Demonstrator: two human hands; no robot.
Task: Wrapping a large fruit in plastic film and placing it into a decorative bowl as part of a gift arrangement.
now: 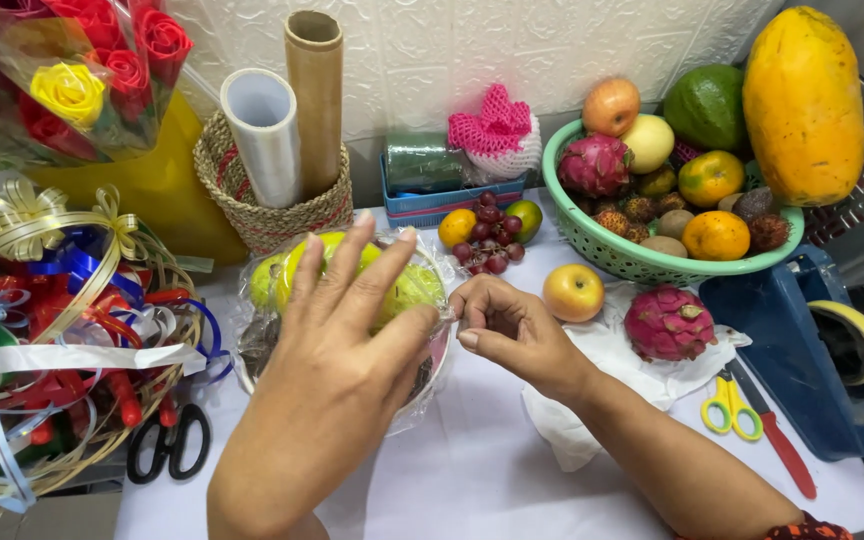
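Worktop (492, 480) under a white cloth carries everything I see from the head view, listed here from largest to smallest. At the left edge sits a wicker basket of ribbons (62, 330) in gold, blue and red, with a bouquet of red and yellow roses (82, 70) above it. At the far right a long yellow papaya (802, 100) leans beside a green plastic basket of mixed fruit (652, 262). Centre frame holds the wrapped fruit bowl (407, 290), a round bowl of yellow-green fruit under clear film, standing near the front middle of the worktop. My left hand (342, 340) lies flat on top of it, fingers spread wide and pressing the film, gripping nothing. My right hand (507, 325) touches the bowl's right rim, fingers curled narrow and pinching the film at the edge. Behind the bowl a woven holder (272, 215) keeps a film roll (262, 130) and a brown paper tube (315, 90) upright. A pink dragon fruit (667, 322) rests on white foam to the right, near a red-yellow apple (573, 292). A cluster of dark grapes (492, 240) lies behind my right hand. Black scissors (172, 440) sit front left, yellow scissors (730, 405) front right.
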